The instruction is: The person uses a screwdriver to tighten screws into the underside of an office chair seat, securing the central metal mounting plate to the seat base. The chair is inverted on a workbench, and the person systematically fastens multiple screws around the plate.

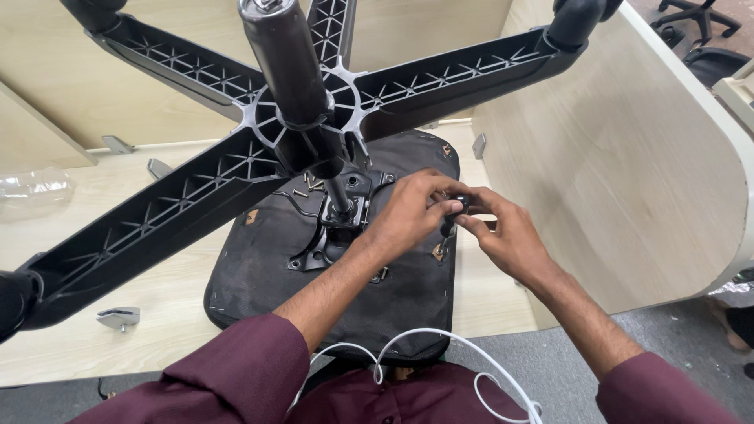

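Observation:
An office chair lies upside down on a pale wooden desk. Its black seat underside faces up, with a black metal mechanism plate at its middle. The gas cylinder and black star base rise toward me. My left hand and my right hand meet over the seat's right side. Both pinch a small black knob between their fingertips. A few loose screws lie on the seat near the cylinder.
A curved wooden partition panel stands at the right. Metal brackets sit on the desk at the left, beside a transparent plastic bottle. A white cable loops over my lap. Another chair base is at the top right.

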